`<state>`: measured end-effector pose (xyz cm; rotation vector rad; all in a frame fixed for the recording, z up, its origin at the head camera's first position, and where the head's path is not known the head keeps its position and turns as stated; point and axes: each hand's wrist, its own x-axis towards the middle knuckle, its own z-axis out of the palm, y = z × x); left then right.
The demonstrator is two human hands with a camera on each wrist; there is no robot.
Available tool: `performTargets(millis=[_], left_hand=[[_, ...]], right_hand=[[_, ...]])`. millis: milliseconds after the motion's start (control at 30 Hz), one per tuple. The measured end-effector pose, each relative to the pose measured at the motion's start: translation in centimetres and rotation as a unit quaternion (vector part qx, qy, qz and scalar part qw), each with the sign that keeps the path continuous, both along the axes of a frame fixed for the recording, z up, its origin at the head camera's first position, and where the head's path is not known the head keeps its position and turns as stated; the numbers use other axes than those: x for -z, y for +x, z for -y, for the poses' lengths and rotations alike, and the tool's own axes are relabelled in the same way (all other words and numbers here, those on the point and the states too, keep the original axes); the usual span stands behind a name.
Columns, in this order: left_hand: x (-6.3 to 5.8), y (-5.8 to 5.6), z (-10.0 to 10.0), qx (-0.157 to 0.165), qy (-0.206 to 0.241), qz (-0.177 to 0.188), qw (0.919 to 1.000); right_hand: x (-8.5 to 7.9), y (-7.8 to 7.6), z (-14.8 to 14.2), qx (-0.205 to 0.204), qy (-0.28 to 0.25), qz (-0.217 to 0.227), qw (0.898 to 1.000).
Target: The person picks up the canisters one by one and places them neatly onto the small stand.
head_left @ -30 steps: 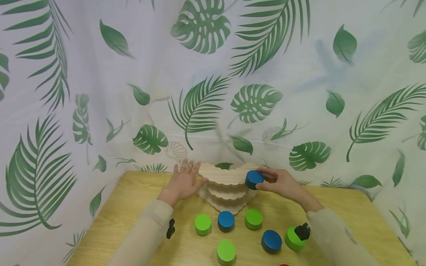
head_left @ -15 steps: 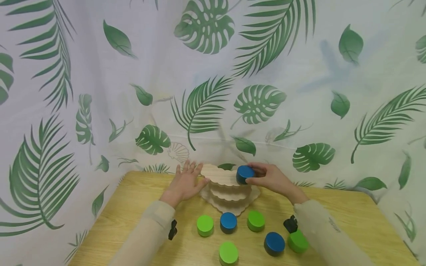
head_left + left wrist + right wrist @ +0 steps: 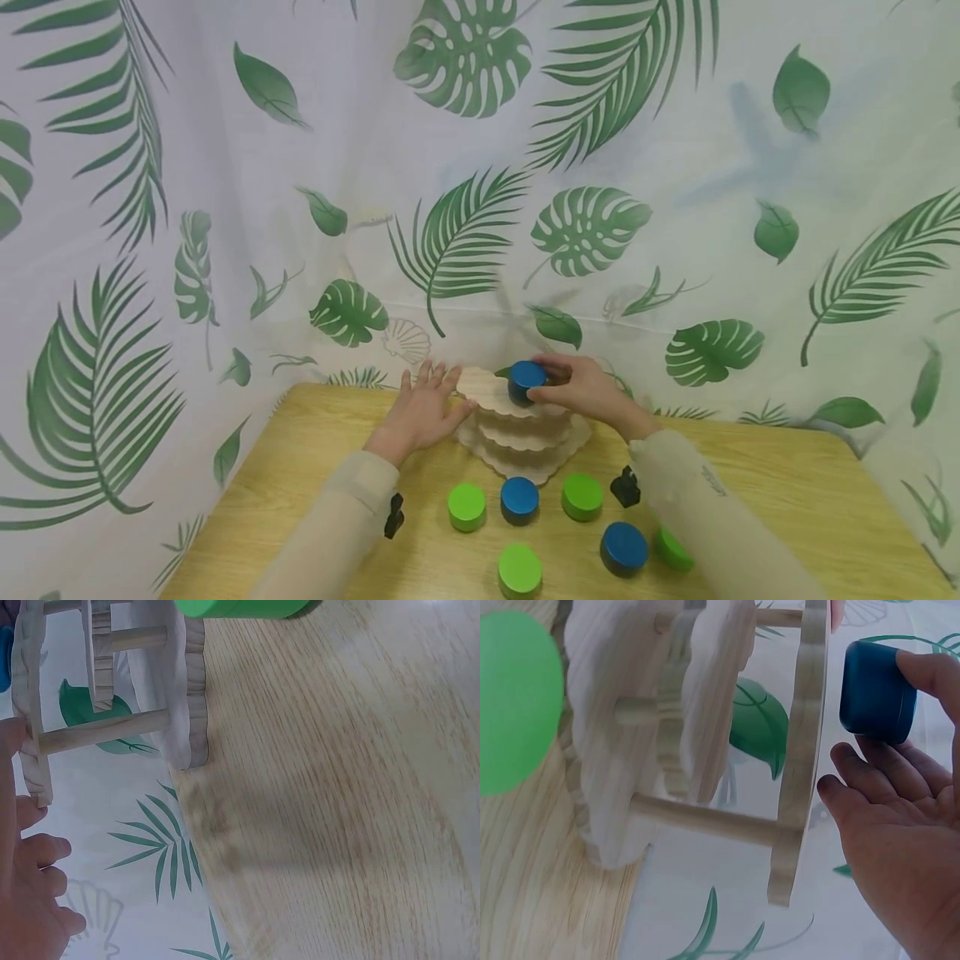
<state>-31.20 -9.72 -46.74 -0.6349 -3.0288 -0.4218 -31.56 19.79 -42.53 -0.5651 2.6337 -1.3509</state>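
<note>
A pale wooden tiered stand [image 3: 517, 435] with scalloped shelves joined by dowels stands at the back of the table. My right hand [image 3: 592, 392] pinches a blue round tin [image 3: 527, 379] between thumb and fingers, over the top shelf near its middle. In the right wrist view a gap shows between this tin [image 3: 877, 694] and the top shelf [image 3: 802, 742]. My left hand [image 3: 420, 417] rests by the left end of that shelf, fingers spread and straight. The left wrist view has its fingertips [image 3: 49, 849] right at the shelf's end.
In front of the stand sit several tins on the wooden table [image 3: 300, 500]: a green one [image 3: 467, 507], a blue one [image 3: 519, 500], another green one [image 3: 582, 497] and more nearer me. My right sleeve [image 3: 712, 517] partly covers a green tin [image 3: 673, 552]. A leaf-print cloth [image 3: 480, 250] hangs behind.
My right hand has carried the blue tin leftward and slightly up, from the top shelf's right end to near its middle. My left hand has stayed at the shelf's left end.
</note>
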Motion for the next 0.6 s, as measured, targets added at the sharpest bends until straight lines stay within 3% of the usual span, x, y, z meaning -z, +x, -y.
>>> performTargets(millis=[367,600], left_hand=[[-0.2,0.0,0.1,-0.004,0.007,0.01,0.9999],[-0.3,-0.1,0.1,0.001,0.005,0.013,0.9999]], right_hand=[[0.3,-1.7,2.8,0.006,-0.03,-0.012,0.999],[0.7,-2.4,4.4,0.01,-0.02,-0.014,1.0]])
